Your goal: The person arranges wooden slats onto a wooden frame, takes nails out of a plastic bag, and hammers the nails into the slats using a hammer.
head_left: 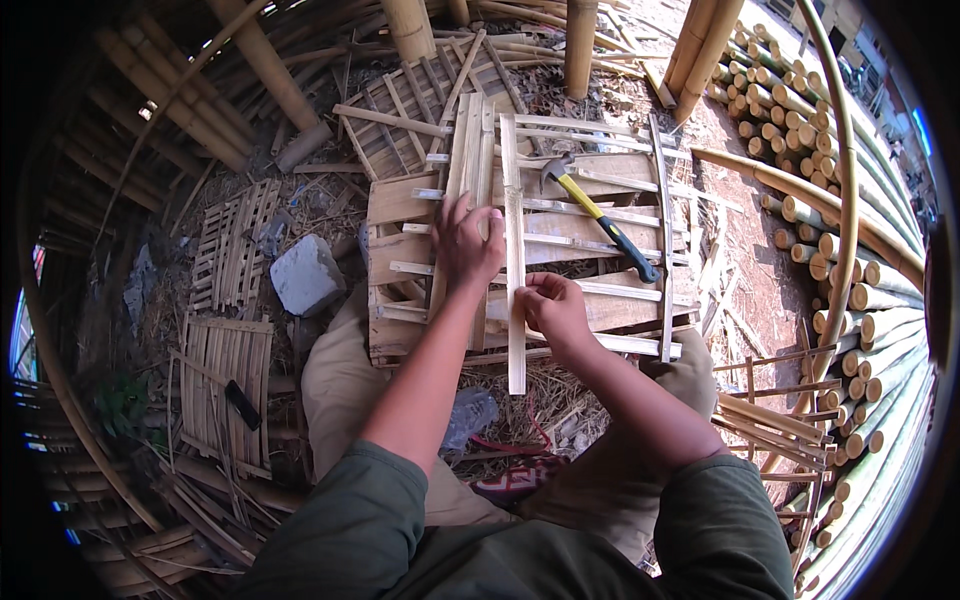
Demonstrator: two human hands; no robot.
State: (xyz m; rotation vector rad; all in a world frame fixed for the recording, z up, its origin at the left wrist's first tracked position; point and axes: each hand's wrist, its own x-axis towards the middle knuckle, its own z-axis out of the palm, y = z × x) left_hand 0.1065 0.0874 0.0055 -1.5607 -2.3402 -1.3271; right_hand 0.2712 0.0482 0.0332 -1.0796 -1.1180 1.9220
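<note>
Right hand (pixel 553 308) pinching pale strip (pixel 514 225); left hand (pixel 467 245) spread over slats (pixel 466 150), palm contact apparently hidden.

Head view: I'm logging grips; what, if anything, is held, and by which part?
The right hand pinches a long bamboo slat by its right edge, in the nearer half. The left hand rests on the neighbouring slats; a grip cannot be told.

Shirt (pixel 520 562), 6 o'clock: dark green, plain where visible. Left sleeve (pixel 365 505), 7 o'clock, and right sleeve (pixel 727 515), between 4 and 5 o'clock: short, ending near elbow. Trousers (pixel 338 395), 8 o'clock: beige, creased. Left hand (pixel 468 245), right hand (pixel 556 312): bare.
</note>
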